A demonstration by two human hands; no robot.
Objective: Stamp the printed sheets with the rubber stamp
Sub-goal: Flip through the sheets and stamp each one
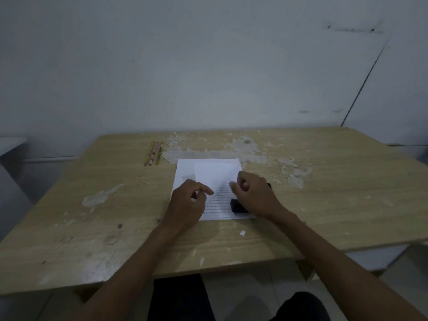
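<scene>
A stack of printed sheets (pixel 217 205) lies at the middle of the wooden table (pixel 324 181). The top sheet (pixel 215 172) is lifted and turned back, blank side up, and lines of text show underneath. My right hand (pixel 254 193) pinches that sheet's right edge. My left hand (pixel 187 202) is curled, with thumb and index finger at the sheet's lower corner. A black rubber stamp (pixel 238 206) rests on the stack's right side, just under my right wrist. A second dark object (pixel 269 185) peeks out behind my right hand, mostly hidden.
Three pencils (pixel 152 153) lie side by side at the far left of the table. The tabletop's veneer is peeled in patches (pixel 245 147) beyond the sheets. A wall stands right behind the table. Small paper scraps (pixel 242 233) dot the near edge.
</scene>
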